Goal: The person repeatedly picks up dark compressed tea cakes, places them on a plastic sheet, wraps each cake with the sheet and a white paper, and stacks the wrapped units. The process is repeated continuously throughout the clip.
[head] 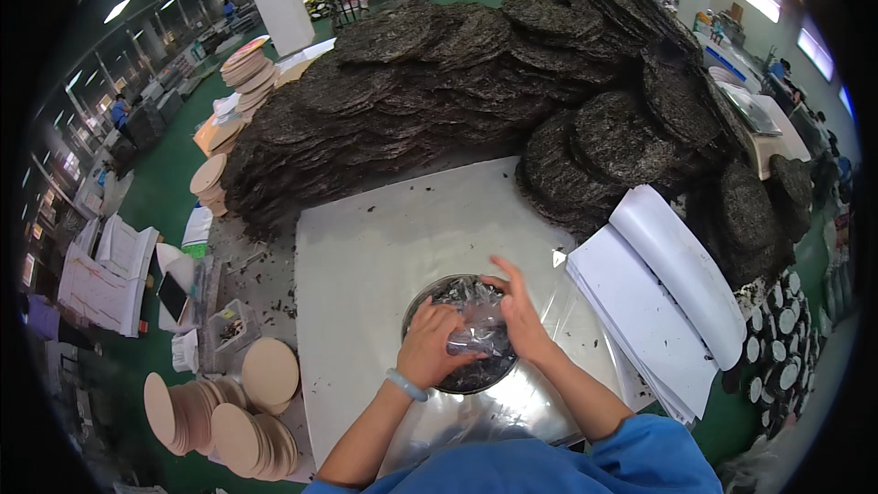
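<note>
Crumpled clear plastic film (473, 336) is bunched between my two hands, over a round metal-rimmed container (473, 390) of dark flaky material. My left hand (433, 339), below a pale bangle, grips the near left side of the film. At the film's right side, my right hand (519, 312) touches it with the index finger and others spread upward. The container stands on a pale, shiny work surface (370, 247). How deep the container is cannot be seen beneath the film.
Tall stacks of dark round pressed sheets (411, 96) line the far side. White paper sheets (645, 309) lie at right. Round tan boards (236, 436), a small clear plastic box (232, 326) and a phone or tablet (172, 297) are at left. A distant person (120, 113) stands upper left.
</note>
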Demonstrator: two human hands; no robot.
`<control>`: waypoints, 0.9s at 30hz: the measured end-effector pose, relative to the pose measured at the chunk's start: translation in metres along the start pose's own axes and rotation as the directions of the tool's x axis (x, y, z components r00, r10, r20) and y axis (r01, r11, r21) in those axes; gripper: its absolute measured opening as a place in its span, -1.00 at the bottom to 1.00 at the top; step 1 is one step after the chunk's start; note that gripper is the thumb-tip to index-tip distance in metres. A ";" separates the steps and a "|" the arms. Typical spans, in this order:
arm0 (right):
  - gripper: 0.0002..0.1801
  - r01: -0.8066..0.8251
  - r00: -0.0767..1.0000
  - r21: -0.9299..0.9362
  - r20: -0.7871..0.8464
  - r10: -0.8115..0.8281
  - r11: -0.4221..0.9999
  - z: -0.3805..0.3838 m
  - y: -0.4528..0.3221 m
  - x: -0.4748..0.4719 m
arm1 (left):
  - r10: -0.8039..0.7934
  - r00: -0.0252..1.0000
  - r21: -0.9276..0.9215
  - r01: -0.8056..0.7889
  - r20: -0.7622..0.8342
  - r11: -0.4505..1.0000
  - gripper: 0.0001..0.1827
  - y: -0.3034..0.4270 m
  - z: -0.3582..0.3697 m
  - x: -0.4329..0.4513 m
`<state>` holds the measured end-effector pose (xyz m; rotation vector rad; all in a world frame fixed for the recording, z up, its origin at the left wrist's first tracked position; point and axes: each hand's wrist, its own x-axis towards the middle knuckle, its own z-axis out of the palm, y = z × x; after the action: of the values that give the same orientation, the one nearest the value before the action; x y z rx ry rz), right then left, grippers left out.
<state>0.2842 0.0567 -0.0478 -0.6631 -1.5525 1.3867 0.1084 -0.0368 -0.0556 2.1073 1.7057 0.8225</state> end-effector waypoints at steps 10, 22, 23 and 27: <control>-0.44 -0.048 0.928 -0.558 0.282 0.244 0.828 -0.037 -0.004 -0.016 | -0.056 0.998 0.376 0.066 -0.036 0.924 -0.39 0.030 0.021 0.019; -0.12 -0.528 0.841 -0.488 -0.184 0.509 0.695 -0.410 -0.056 -0.156 | -0.011 0.988 0.274 0.054 -0.156 0.960 -0.64 0.032 0.026 0.021; -0.29 -0.530 0.810 -0.369 0.046 0.585 0.763 -0.385 -0.056 -0.140 | 0.024 0.989 0.286 0.018 -0.144 0.958 -0.65 0.034 0.029 0.028; -0.64 -0.069 0.956 -0.997 -0.054 0.287 0.042 -0.323 -0.055 -0.081 | 0.034 0.983 0.315 0.024 -0.179 0.949 -0.65 0.035 0.029 0.022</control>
<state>0.6144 0.1242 -0.0368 -1.6682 -2.5942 0.1654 0.1561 -0.0210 -0.0530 2.3014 2.0478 0.8097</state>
